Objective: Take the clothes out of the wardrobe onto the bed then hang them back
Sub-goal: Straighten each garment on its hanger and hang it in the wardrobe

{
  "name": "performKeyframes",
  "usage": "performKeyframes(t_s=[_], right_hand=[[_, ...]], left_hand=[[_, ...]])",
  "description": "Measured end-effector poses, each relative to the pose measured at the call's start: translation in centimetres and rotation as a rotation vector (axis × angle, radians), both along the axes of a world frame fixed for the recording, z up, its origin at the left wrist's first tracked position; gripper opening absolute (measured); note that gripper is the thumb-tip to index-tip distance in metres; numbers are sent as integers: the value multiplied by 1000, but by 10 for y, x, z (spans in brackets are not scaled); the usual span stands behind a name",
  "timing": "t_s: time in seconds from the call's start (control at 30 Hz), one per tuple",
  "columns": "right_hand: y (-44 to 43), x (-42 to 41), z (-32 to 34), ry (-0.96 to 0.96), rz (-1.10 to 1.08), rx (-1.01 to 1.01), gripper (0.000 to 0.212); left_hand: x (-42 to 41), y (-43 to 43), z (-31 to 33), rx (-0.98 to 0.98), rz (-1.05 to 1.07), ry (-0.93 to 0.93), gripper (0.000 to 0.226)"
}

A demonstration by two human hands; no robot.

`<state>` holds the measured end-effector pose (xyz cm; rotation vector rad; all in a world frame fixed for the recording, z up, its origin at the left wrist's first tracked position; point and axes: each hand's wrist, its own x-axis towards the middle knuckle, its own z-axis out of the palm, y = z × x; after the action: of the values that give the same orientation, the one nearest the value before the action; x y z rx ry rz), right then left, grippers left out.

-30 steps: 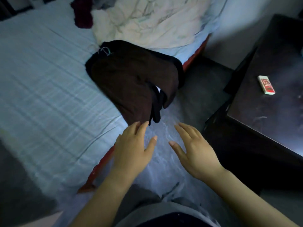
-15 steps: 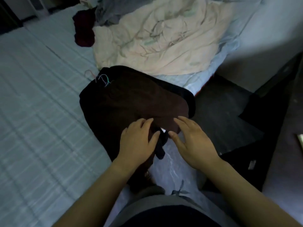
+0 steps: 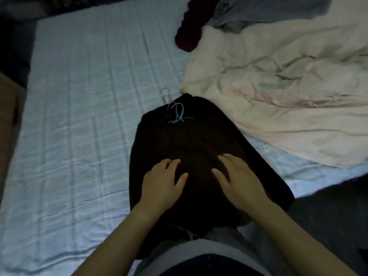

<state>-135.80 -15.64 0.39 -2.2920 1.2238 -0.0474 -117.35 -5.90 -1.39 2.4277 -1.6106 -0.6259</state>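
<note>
The dark clothes (image 3: 199, 144) are seen lying in a stack at the near edge of the bed (image 3: 79, 120), with the lower end draped over that edge towards the person. The stack is judged to be soft and limp, several layers thick, and fairly heavy if taken all at once. Nothing in it is fragile, but it can be expected to sag and slide apart if lifted from the middle.

At its far end a bunch of thin hanger hooks (image 3: 177, 113), pale and coloured, rests on the cloth, and a lone hook (image 3: 164, 94) lies just beside it on the sheet. These hooks are judged to be the only stiff part, so the load is probably best taken there: hooks gathered in one hand, the hanging cloth supported from beneath by the other.

The left hand (image 3: 164, 186) and the right hand (image 3: 240, 185) are laid flat on the middle of the stack, side by side but apart. Their fingers are straight and spread, and nothing is gripped or pinched by either.

Just beside the far right of the stack a crumpled cream quilt (image 3: 288, 96) is spread. Beyond it a dark red garment (image 3: 189, 34) and a grey garment (image 3: 258, 12) are bunched. A dark floor (image 3: 334, 220) is seen to the right of the bed.
</note>
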Motion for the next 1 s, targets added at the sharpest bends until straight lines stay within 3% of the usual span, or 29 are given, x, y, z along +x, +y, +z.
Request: performKeyframes(t_s=[0.2,0.37,0.47,0.6,0.7,0.87,1.0], right_hand=[[-136,42,-25,-6,256,0,73],[-216,97,-70,65,387,45,52],[-246,128,-113,165,410,147,53],[-271,155,-170,312,388,128,57],[-283,165,-201,361,337,135,60],[-283,149,-223,309,286,191,55],[-277,136,-224,188,278,203,42]], left_hand=[[34,-69,-1,42,262,-64,74],[78,-121,-32,90,336,-15,77],[110,-149,-68,148,309,40,73],[146,-180,-130,212,296,108,45],[164,-201,-172,207,281,81,46],[170,-226,-207,462,93,-34,46],[178,-236,-208,489,-8,-27,38]])
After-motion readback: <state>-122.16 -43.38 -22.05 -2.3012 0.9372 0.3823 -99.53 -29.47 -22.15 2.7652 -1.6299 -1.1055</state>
